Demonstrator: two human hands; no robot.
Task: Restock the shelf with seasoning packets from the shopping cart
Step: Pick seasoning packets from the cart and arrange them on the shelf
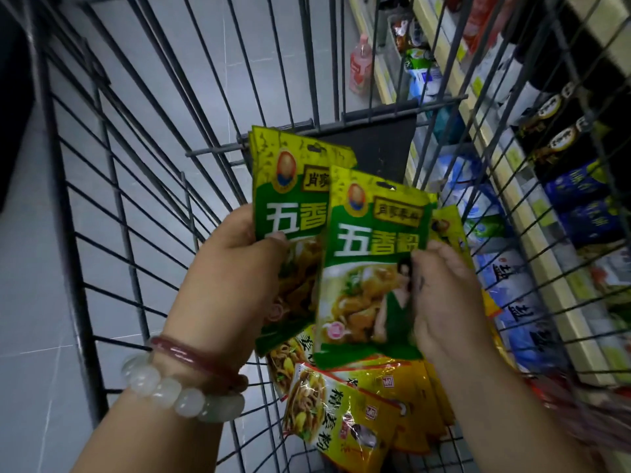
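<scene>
Nearest us, our left wrist carries a pale bead bracelet (181, 394) w/ a dark red bangle (194, 358) just above it. Both hands are up over the shopping cart (112, 186), close together but not touching. Our left hand (235, 268) grips a small stack of green seasoning packets (290, 186), thumb pressed on the front of the top one, fingers behind. Our right hand (444, 295) pinches a single green packet (372, 268) by its right edge, thumb on the front; this one overlaps the left stack and sits in front of it. Another yellow-green packet edge (450, 230) shows behind the right hand; we can't tell what holds it. Below the hands, in the bottom of the cart, lie yellow packets (345, 414) in a loose overlapping pile, printed w/ a noodle dish. Past the hands, a dark flap (379, 145) hangs at the cart's far end. Thru the wire on the right we see the shelf (495, 155) w/ blue-white bags (519, 295) low down and dark packs (560, 138) higher up. Farther off, a pink bottle (360, 64) stands on the grey floor (191, 46) by the shelf base.
</scene>
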